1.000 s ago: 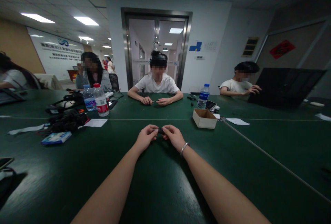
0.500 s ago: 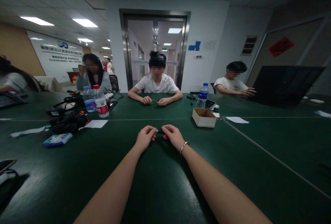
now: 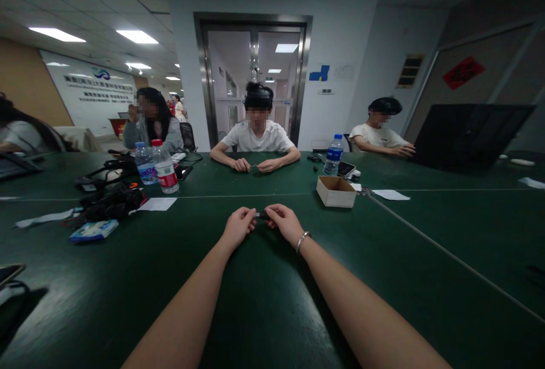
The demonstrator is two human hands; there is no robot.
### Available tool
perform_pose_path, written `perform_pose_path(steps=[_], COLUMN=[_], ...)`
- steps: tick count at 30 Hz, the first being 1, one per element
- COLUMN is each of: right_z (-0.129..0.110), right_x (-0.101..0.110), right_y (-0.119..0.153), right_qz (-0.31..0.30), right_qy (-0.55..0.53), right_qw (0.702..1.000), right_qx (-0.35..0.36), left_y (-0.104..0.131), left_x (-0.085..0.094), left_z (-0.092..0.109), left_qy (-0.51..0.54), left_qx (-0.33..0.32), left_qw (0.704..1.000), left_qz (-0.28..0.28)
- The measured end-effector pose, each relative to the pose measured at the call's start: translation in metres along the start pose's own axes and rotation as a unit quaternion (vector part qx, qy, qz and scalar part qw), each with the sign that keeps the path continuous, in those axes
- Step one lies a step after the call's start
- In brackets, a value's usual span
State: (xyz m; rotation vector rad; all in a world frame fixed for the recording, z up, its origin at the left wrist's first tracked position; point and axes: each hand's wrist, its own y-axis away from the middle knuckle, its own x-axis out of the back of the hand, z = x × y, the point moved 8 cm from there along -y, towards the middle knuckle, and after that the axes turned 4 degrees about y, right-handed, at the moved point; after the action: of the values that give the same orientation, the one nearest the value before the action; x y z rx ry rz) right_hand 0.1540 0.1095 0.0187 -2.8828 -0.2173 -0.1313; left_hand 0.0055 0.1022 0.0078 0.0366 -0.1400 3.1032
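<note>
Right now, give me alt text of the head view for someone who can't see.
Left hand and right hand hold a small dark object between their fingertips over a green table. Beyond, an open box stands to the right and two bottles to the left; a person in white sits opposite.

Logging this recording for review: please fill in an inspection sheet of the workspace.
Surface: dark green tabletop, pale seams.
Things in hand: small dark object with silvery end.
Clutter: open tan cardboard box, red-capped clear plastic bottle, tangled black gear.
Hands: bare left hand and bare right hand pinch the object between them.
Cables: black cable near left edge.
Surroundings: person in white shirt opposite, glass double door behind.
</note>
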Motion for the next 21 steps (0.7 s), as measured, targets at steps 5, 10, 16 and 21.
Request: perform_pose_path(steps=[5,10,16,21], right_z=[0.001,0.003,0.005,0.005], right_x=[0.000,0.000,0.000,-0.001], right_y=[-0.001,-0.002,-0.003,-0.003], right_qz=[-0.002,-0.006,-0.005,-0.004], right_qy=[0.001,0.004,0.018,0.026], right_qw=[1.000,1.000,1.000,1.000], right_qx=[0.005,0.011,0.006,0.008], left_y=[0.008,0.003,0.006,0.005], left_x=[-0.003,-0.006,-0.008,-0.008], left_z=[0.012,0.000,0.010,0.000], left_qy=[0.034,0.004,0.028,0.020], left_qx=[-0.009,0.042,-0.023,0.037], left_qw=[0.999,0.999,0.999,0.999], left_qz=[-0.019,-0.020,-0.032,-0.026])
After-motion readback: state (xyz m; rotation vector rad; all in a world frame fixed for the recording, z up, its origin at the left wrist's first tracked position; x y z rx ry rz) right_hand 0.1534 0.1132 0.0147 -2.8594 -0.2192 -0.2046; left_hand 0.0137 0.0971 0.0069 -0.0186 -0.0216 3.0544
